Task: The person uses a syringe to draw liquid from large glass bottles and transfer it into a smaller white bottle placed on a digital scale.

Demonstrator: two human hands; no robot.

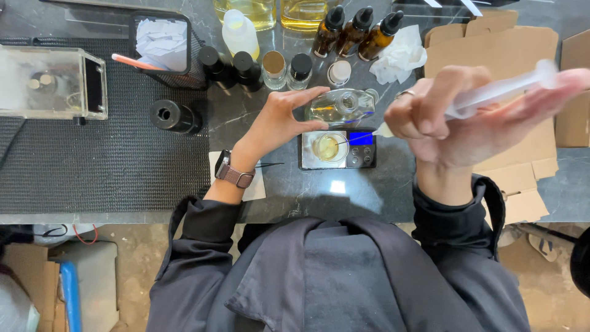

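Over the small scale [359,161], right hand [467,120] fully clenches a syringe [491,93], needle tip at the little cup [329,147]; left hand [279,120], fingers spread, steadies the glass bottle [341,106]. Squeeze slowly, I'd say.

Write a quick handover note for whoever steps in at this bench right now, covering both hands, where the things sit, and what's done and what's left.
Left hand: resting on the clear glass bottle lying behind the small scale.
Right hand: holding a plastic syringe, its needle tip over the small cup on the scale.
Done: cup holds some yellowish liquid; scale display is lit.
Left: the syringe is over the cup, so dosing looks unfinished. Whether liquid is flowing cannot be told.
Nearby: three amber dropper bottles at the back of the dark counter.
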